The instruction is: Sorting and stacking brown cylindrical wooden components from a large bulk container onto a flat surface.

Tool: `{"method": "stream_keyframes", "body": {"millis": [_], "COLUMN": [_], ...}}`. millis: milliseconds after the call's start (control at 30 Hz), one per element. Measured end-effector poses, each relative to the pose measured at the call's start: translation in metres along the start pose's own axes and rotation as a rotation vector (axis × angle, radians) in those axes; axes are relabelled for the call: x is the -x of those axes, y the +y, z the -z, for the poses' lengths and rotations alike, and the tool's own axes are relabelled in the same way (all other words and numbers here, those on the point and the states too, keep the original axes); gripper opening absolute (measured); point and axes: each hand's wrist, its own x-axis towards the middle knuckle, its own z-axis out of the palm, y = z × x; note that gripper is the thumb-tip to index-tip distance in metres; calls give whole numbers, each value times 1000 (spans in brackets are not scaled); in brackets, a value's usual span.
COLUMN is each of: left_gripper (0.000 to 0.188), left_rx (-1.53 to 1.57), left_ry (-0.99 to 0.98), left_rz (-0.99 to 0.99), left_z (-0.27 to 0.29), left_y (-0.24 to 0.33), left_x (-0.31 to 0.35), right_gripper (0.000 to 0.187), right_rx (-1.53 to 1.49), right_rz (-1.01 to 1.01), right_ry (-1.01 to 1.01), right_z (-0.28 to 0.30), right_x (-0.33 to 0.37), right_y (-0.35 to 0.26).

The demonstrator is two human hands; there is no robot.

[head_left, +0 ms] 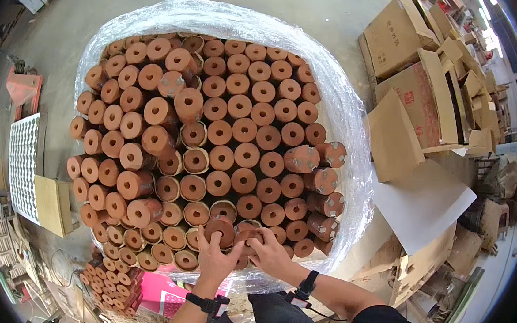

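Observation:
A big pallet load of several brown tape rolls stands on end, wrapped round its sides in clear plastic film. At its near edge my left hand closes its fingers round one brown roll in the front row. My right hand grips the neighbouring roll just to the right. Both wrists wear dark bands. The two hands touch side by side.
Open cardboard boxes and flat cardboard sheets pile up on the right. A patterned white panel and a small box lie on the left. More brown rolls sit low at the bottom left, beside a pink box.

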Motion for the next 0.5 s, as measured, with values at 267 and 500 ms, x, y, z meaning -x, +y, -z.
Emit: {"method": "stream_keyframes", "body": {"millis": [267, 500], "left_gripper": [87, 83], "left_rx": [-106, 22], "left_ry": [-151, -241], "left_rz": [273, 543], "left_z": [-24, -8], "left_y": [13, 37], "left_x": [15, 9], "right_gripper": [72, 65], "right_rx": [674, 957], "right_rz": [-141, -193], "right_ry": [165, -64], "right_z": [120, 129], "right_x": [-91, -163], "right_y": [25, 88]}}
